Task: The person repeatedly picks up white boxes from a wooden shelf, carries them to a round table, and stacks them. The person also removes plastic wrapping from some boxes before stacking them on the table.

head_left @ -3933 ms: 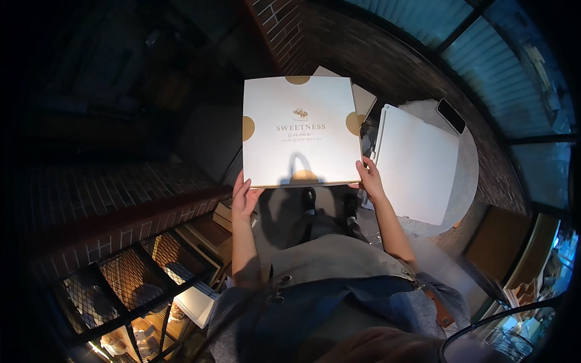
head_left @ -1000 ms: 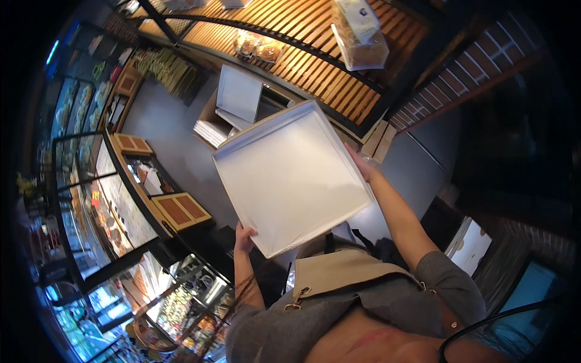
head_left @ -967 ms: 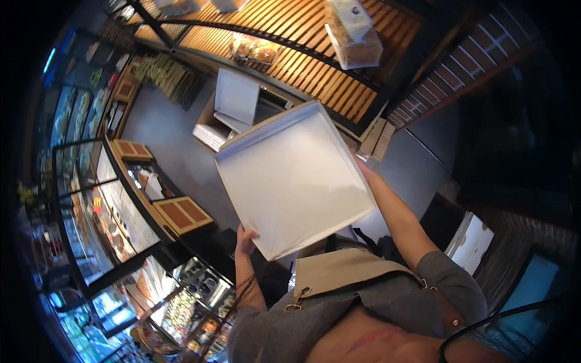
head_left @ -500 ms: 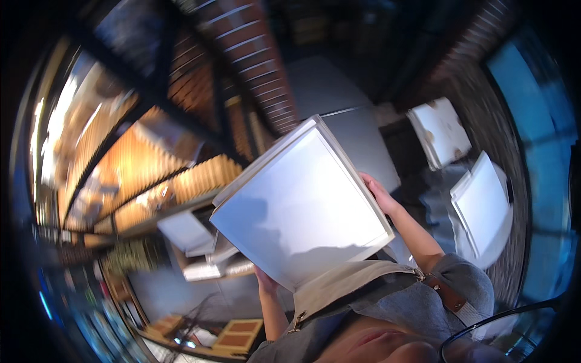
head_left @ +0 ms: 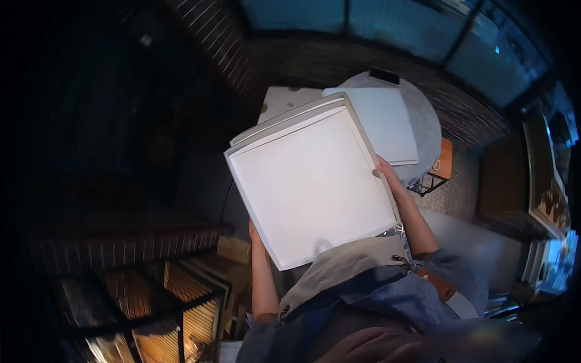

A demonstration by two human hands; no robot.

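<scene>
The person's two hands carry a white open box, with its hollow side facing up at the head. The white open box (head_left: 311,190) is in the middle, up off the floor. The right hand (head_left: 392,178) is at 3 o'clock, bent round the edge and holding it. The left hand (head_left: 253,233) is at 8 o'clock, right by the other edge. Most of it hides behind the box, so I cannot tell how its fingers sit. I think the hands go on two sides because the box is wide and would tip in just one.

At the top edge I count two rims, one behind the other, so it looks like two parts sit together.

At 2 o'clock is one round grey bench (head_left: 428,118). White flat pieces (head_left: 387,118) lie on it, maybe there to keep them flat; I cannot count them. One black flat thing (head_left: 384,76) is on the bench at 1 o'clock, by the far edge, perhaps out of the way. One orange-brown stool (head_left: 446,158) is just beside the bench, between 2 and 3 o'clock. One pale piece with brown spots (head_left: 279,101) peeks out at 11 o'clock.
</scene>
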